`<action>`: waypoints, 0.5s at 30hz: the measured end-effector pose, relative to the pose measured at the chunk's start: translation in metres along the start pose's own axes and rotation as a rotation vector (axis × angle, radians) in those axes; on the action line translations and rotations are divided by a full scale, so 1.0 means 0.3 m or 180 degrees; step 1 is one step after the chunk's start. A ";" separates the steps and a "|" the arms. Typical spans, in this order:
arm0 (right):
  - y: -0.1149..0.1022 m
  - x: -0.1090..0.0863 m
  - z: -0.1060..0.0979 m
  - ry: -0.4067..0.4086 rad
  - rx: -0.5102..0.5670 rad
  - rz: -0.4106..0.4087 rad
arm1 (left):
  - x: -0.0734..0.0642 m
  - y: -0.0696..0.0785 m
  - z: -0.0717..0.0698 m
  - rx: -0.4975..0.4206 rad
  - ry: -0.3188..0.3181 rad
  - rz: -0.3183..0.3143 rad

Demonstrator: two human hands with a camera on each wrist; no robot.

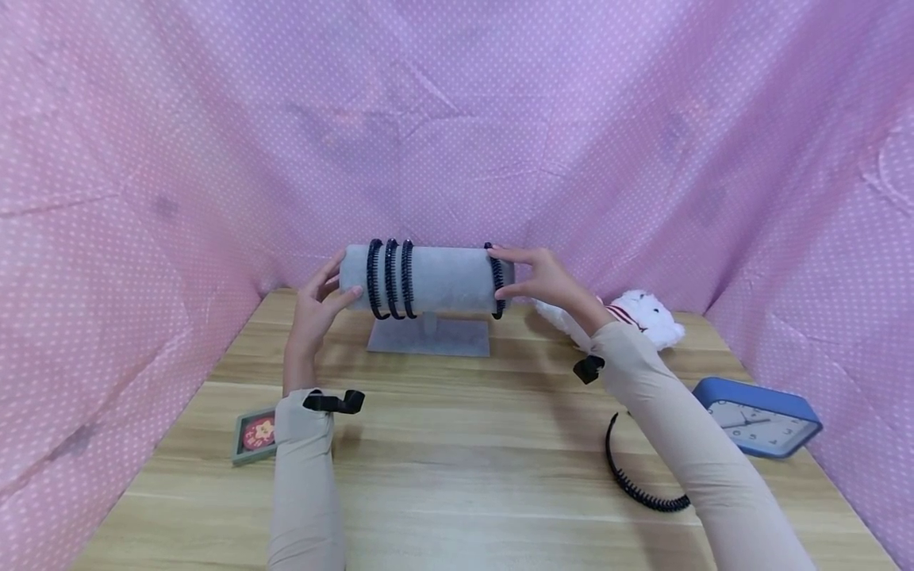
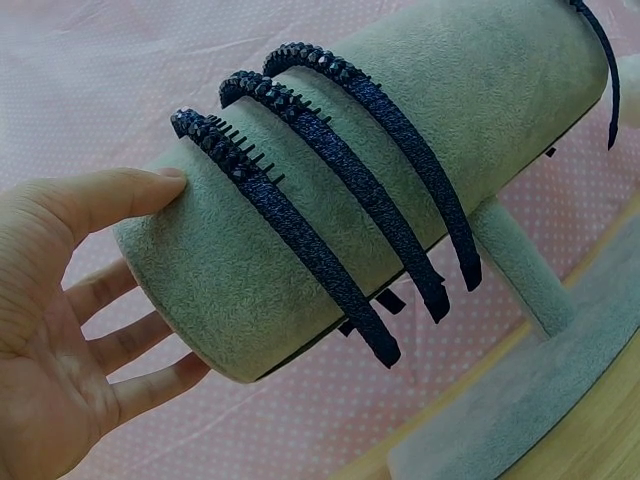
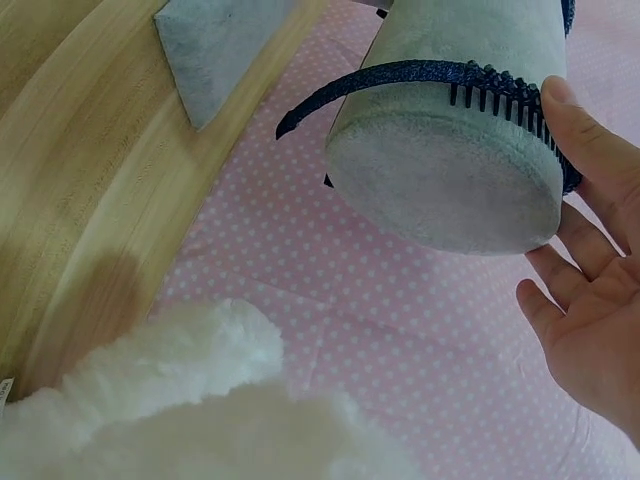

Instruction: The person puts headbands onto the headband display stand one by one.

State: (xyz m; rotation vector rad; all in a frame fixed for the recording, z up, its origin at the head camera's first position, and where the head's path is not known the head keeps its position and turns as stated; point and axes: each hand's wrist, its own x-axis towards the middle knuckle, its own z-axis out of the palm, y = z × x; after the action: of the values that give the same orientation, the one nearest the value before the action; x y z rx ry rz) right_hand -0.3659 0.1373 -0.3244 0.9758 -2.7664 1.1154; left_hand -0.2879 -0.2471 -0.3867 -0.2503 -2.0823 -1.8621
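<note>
A person's beige sleeves [image 1: 307, 492] reach forward over a wood-grain table [image 1: 457, 476]. At the near right, a loose black headband [image 1: 660, 504] lies on the table, partly hidden by the right arm. Across from it, beside the left forearm, is a small green-framed picture [image 1: 255, 436]; a blue clock [image 1: 764, 420] stands tilted at far right.

Farther back, the hands are well apart, one at each end of a grey padded roll [image 1: 453, 277] on a stand with a flat base [image 1: 428, 339]. The left hand [image 1: 314, 313] grips the roll's left end, thumb in front and fingers behind. Near it, three dark beaded headbands [image 1: 391, 277] sit side by side around the roll. The right hand [image 1: 553, 281] pinches a fourth headband [image 1: 497, 274] around the right end.

Behind the right wrist lies a white plush toy [image 1: 646, 317]. Pink dotted cloth [image 1: 457, 119] hangs behind everything.
</note>
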 end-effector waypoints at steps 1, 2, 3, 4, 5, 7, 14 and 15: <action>-0.003 0.002 0.001 0.0002 -0.0005 -0.0006 | 0.001 -0.001 0.000 -0.0006 -0.0004 0.0011; -0.005 0.003 0.004 0.0008 -0.0028 -0.0004 | 0.002 -0.002 -0.001 -0.0015 -0.0006 0.0017; -0.006 0.007 0.007 0.0001 -0.0034 -0.0012 | 0.003 -0.003 -0.001 -0.0020 -0.0007 0.0029; -0.008 0.009 0.010 0.0009 -0.0045 -0.0009 | 0.003 -0.004 -0.001 -0.0026 -0.0007 0.0039; -0.010 0.011 0.014 0.0018 -0.0063 -0.0011 | 0.004 -0.004 -0.001 -0.0025 -0.0007 0.0047; -0.012 0.015 0.021 0.0043 -0.0089 -0.0038 | 0.004 -0.006 -0.001 -0.0028 -0.0012 0.0050; -0.029 0.032 0.037 0.0022 -0.0234 -0.0201 | 0.004 -0.003 0.001 -0.0028 -0.0008 0.0017; -0.033 0.035 0.038 0.0013 -0.0254 -0.0198 | 0.004 -0.002 0.001 -0.0023 -0.0004 0.0014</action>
State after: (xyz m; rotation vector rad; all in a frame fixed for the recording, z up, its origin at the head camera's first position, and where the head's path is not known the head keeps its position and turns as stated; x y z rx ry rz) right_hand -0.3663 0.1190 -0.3243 1.0415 -2.7331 0.9899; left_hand -0.2893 -0.2471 -0.3869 -0.2578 -2.0744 -1.8677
